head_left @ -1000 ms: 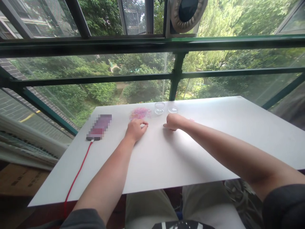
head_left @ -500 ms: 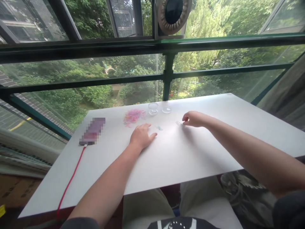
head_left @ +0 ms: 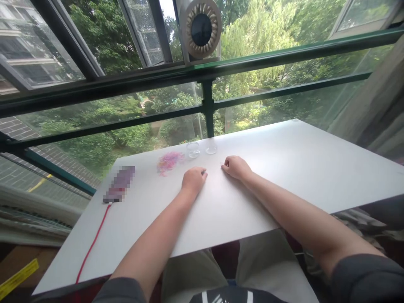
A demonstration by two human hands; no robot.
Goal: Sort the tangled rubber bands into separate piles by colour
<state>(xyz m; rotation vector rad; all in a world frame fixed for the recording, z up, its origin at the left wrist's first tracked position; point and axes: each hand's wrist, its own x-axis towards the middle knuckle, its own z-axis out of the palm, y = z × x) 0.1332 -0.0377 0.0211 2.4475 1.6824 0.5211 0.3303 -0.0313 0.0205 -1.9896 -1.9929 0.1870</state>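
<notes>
My left hand (head_left: 193,179) rests on the white table (head_left: 246,210) with its fingers closed. A bit of a small teal piece (head_left: 204,171) shows between its thumb and fingertips. To the right, my right hand (head_left: 236,166) is closed in a pinch just above the tabletop. Something thin and pale lies at its fingertips, too small and faint to name. Beyond my left hand spreads a loose pile of small pink and multicoloured pieces (head_left: 169,162). Behind both hands stand a clear round container (head_left: 193,150) and a shallow clear dish or lid (head_left: 211,149).
A pixelated phone-like device (head_left: 120,184) lies at the table's left, with a red cable (head_left: 94,242) running off the front edge. A green railing (head_left: 208,109) and windows stand behind the table. A round fan-like object (head_left: 202,29) is above the railing.
My left hand has closed over the teal pieces that lay beside its thumb. My right hand has come closer to the left one, its fingers pinched. The camera view has shifted and tilted.
</notes>
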